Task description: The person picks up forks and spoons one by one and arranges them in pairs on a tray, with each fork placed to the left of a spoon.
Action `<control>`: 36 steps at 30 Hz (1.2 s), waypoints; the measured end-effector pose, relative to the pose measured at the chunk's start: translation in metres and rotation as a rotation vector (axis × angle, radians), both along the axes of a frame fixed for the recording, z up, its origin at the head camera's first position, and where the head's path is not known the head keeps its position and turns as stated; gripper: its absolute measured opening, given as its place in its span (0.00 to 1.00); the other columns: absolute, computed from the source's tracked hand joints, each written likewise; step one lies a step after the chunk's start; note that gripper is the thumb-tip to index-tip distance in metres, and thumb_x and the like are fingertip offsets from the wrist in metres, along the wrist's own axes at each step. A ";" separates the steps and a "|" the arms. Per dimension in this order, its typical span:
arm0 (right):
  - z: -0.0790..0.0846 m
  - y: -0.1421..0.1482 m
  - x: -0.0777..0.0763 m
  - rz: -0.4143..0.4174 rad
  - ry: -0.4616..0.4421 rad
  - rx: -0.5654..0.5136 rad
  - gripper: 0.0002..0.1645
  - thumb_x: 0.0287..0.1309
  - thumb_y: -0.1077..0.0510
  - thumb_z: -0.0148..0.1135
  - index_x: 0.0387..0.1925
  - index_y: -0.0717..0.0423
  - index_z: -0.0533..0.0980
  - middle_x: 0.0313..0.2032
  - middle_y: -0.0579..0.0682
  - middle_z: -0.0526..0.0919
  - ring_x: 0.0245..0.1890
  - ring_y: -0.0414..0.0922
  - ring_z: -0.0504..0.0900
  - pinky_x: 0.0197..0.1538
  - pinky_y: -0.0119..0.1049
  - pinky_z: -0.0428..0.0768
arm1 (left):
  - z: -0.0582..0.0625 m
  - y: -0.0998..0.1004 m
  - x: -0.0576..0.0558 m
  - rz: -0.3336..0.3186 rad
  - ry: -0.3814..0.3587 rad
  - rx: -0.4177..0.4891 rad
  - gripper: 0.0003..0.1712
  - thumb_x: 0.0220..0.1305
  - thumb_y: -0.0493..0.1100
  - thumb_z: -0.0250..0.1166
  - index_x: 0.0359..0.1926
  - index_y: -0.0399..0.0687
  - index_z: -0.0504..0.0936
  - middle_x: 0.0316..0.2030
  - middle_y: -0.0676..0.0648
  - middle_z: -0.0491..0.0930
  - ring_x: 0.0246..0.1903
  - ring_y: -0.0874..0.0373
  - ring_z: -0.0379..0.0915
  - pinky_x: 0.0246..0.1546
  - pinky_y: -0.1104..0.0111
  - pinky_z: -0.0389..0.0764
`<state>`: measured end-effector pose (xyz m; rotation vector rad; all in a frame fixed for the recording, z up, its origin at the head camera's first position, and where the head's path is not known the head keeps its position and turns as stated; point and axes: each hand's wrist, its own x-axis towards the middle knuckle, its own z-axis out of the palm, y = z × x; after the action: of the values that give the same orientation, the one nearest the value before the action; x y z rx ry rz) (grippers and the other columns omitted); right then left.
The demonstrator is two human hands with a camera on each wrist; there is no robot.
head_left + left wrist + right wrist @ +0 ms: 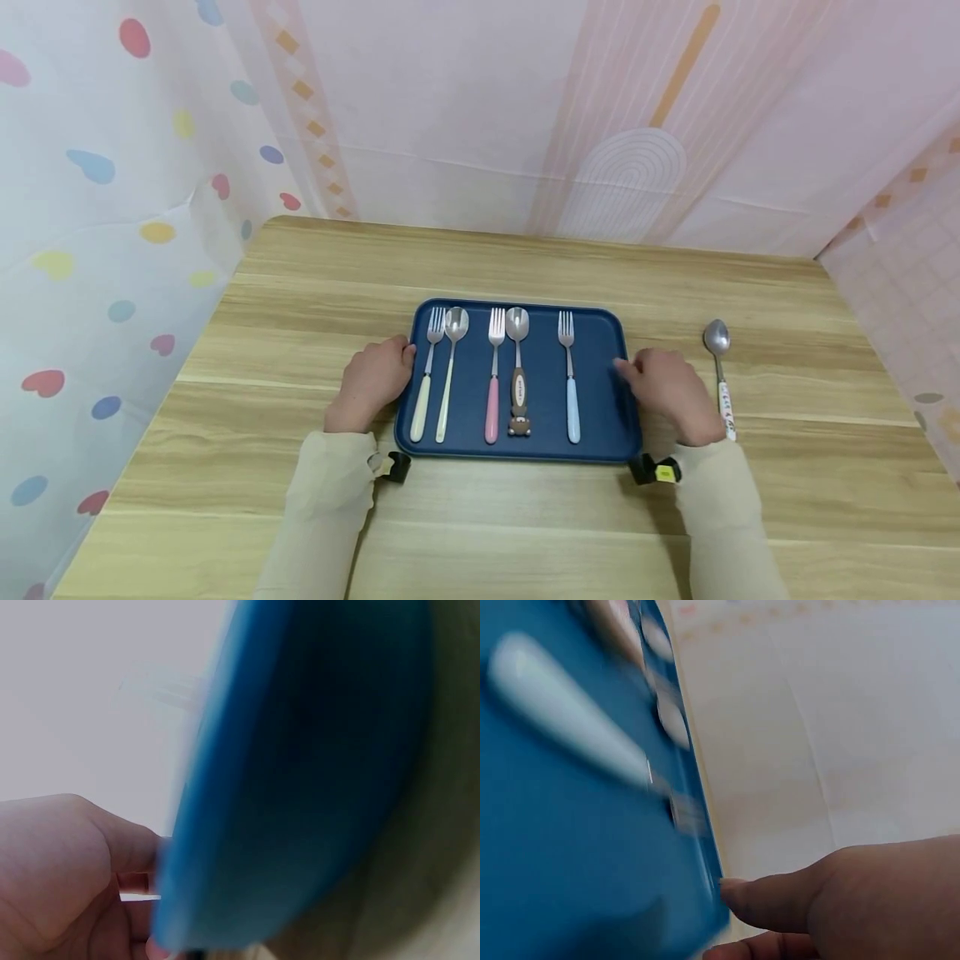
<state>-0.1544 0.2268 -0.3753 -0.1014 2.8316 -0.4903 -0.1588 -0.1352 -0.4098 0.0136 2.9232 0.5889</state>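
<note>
A dark blue rectangular tray (543,400) lies lengthwise before me. My left hand (378,371) grips its left edge; in the left wrist view the thumb (131,844) meets the rim with curled fingers below. At the opposite edge my right hand (667,387) holds the tray, thumb over the rim. On the tray lie a cream-handled fork (422,404), a cream-handled spoon (444,404), a pink-handled fork (492,408), a brown bear-handled spoon (518,387) and a light-blue-handled fork (572,408). The fingers under the tray are mostly hidden.
Right of the tray, beyond my right hand, a spoon (717,337) with a white patterned handle lies on the wooden table (315,287). Patterned cloth (465,108) hangs behind the table and along both sides.
</note>
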 end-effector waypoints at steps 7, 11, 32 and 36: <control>0.009 0.062 0.012 -0.061 0.019 -0.006 0.27 0.68 0.44 0.41 0.17 0.56 0.65 0.15 0.47 0.62 0.16 0.43 0.63 0.22 0.37 0.63 | 0.000 0.004 -0.002 -0.005 0.010 0.004 0.17 0.70 0.45 0.45 0.35 0.39 0.75 0.22 0.42 0.73 0.23 0.48 0.70 0.25 0.58 0.71; 0.007 0.087 0.020 -0.087 0.051 -0.019 0.27 0.68 0.45 0.41 0.17 0.56 0.64 0.13 0.45 0.61 0.15 0.43 0.61 0.21 0.36 0.62 | 0.000 0.006 -0.002 -0.009 0.003 0.012 0.17 0.70 0.45 0.45 0.35 0.39 0.75 0.21 0.43 0.73 0.23 0.49 0.70 0.24 0.59 0.70; -0.015 0.115 0.022 -0.181 -0.133 -0.020 0.24 0.67 0.48 0.41 0.33 0.68 0.69 0.25 0.55 0.73 0.25 0.48 0.69 0.26 0.38 0.68 | 0.001 0.003 0.000 -0.016 0.019 0.010 0.17 0.70 0.45 0.45 0.33 0.40 0.75 0.20 0.43 0.71 0.23 0.49 0.69 0.24 0.58 0.70; -0.017 0.115 0.020 -0.151 -0.118 -0.025 0.22 0.67 0.50 0.41 0.33 0.67 0.70 0.24 0.54 0.73 0.25 0.48 0.69 0.26 0.38 0.67 | 0.001 0.003 0.000 -0.016 0.019 0.009 0.17 0.70 0.45 0.45 0.33 0.40 0.75 0.20 0.43 0.71 0.23 0.49 0.69 0.24 0.58 0.70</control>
<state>-0.1341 0.3423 -0.3923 0.1338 2.7299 -0.5446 -0.1586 -0.1324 -0.4087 0.0441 2.9356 0.6025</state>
